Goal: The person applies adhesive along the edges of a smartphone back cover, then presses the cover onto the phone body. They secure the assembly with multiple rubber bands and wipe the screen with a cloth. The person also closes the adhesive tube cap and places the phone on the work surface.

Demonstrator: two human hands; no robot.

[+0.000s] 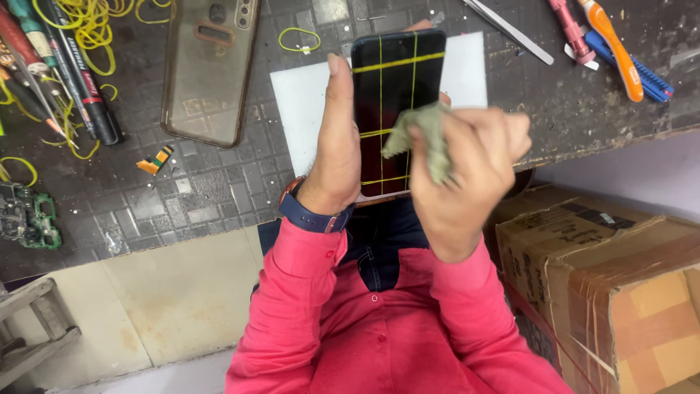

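Observation:
My left hand (337, 146) grips a black smartphone (397, 80) along its left edge, screen toward me. Yellow rubber bands cross the screen lengthwise and crosswise. My right hand (467, 171) pinches a small grey-green cloth (423, 135) and presses it against the lower middle of the screen. The phone is held above a white sheet (306, 109) lying on the dark workbench. A blue watch is on my left wrist, and both sleeves are pink-red.
A clear phone case (208, 69) lies on the bench (204, 190) at upper left, beside pens, screwdrivers and loose yellow rubber bands (87, 29). A green circuit board (25, 215) sits at far left. Tweezers, an orange and blue cutter (620, 55) lie upper right. A taped cardboard box (605, 277) stands at right.

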